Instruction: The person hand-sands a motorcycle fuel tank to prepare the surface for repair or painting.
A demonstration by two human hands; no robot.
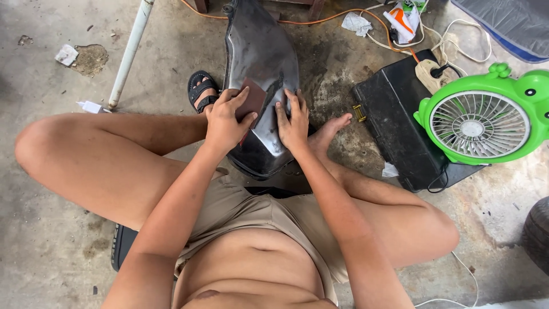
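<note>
Head view looks straight down at my lap as I sit on the concrete floor with a dark, curved metal panel propped between my feet. My left hand presses a brown sheet of sandpaper flat against the panel's middle; the fingers are curled over the sheet's near edge and the thumb lies along its lower side, so the paper is pinned under my palm, not pinched in the air. My right hand lies bare on the panel just beside the sheet, fingers close together and stretched flat, holding nothing and only steadying the metal.

As for progress, I judge the rubbing to be partway: the panel looks dull and scuffed, with pale streaks near my hands, while the upper part farther from me is darker and glossier, so much of the surface seems left to go over. I cannot tell how smooth the part under my hands is.

To my right stands a green fan on a black case, with a power strip and cables behind it. A white pipe lies off to the left on the floor.
</note>
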